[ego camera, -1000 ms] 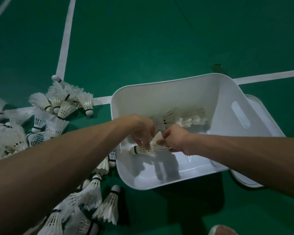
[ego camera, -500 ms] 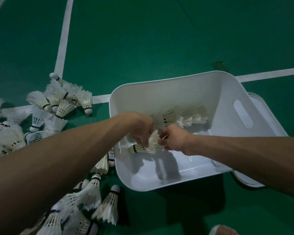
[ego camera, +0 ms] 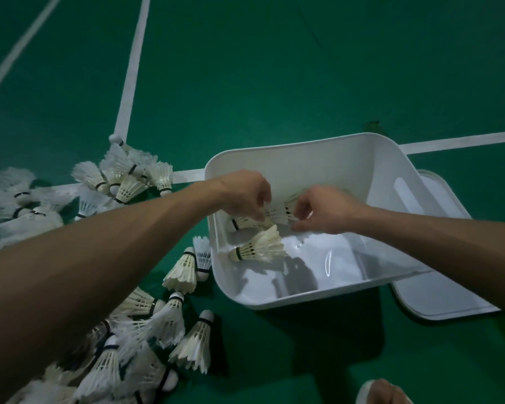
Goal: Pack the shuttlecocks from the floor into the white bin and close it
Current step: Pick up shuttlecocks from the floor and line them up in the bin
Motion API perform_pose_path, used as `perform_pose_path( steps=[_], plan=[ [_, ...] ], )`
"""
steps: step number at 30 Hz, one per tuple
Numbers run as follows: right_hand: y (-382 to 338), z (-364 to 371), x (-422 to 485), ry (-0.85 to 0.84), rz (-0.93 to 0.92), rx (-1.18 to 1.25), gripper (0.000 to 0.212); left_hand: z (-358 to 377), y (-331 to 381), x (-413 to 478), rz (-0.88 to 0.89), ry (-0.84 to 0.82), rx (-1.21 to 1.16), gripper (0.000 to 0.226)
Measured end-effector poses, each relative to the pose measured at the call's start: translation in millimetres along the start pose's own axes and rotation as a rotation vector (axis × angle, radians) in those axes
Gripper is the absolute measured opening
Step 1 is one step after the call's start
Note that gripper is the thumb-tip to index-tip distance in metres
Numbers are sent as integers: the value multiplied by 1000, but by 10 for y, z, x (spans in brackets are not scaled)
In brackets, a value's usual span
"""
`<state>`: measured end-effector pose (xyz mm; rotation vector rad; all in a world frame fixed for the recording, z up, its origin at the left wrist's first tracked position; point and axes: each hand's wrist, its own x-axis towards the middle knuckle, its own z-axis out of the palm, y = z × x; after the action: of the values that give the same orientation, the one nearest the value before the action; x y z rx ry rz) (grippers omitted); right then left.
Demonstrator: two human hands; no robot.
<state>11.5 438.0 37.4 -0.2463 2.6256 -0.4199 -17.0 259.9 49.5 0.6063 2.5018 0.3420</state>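
Over the bin (ego camera: 327,153), the left hand (ego camera: 245,196) is pinching one end of a stack (ego camera: 277,212) of nested shuttlecocks, its grip curled tight. The right hand (ego camera: 324,208) is curling its grip loosely round the other end. A shuttlecock (ego camera: 257,247) is lying inside the bin below them. A pile (ego camera: 146,330) is lying on the floor (ego camera: 274,83) beside the bin.
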Motion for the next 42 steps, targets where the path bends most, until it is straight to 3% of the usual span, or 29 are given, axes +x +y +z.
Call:
perform_pose_path(
  steps=[8,19,26,32,38,42],
  plan=[
    [-365,-413,-204,162,-159,-40,39,-392,-146,-679,11,354,-63,23],
    [-1610,-269,-312,247,-451,18,31,70,-1192,-1402,-274,182,-166,38],
    [-2089,186,-53,90,-517,-140,38,356,-1715,-1620,-351,291,-156,44],
    [-2135,523,255,-131,-433,-243,52,699,-1788,-1693,-228,32,-105,64],
    [-2069,698,378,-249,-373,-280,46,743,-1777,-1643,-168,191,-121,49],
    [-1966,692,477,-278,-280,-392,55,713,-1625,-1549,-67,230,-116,52]
  ],
)
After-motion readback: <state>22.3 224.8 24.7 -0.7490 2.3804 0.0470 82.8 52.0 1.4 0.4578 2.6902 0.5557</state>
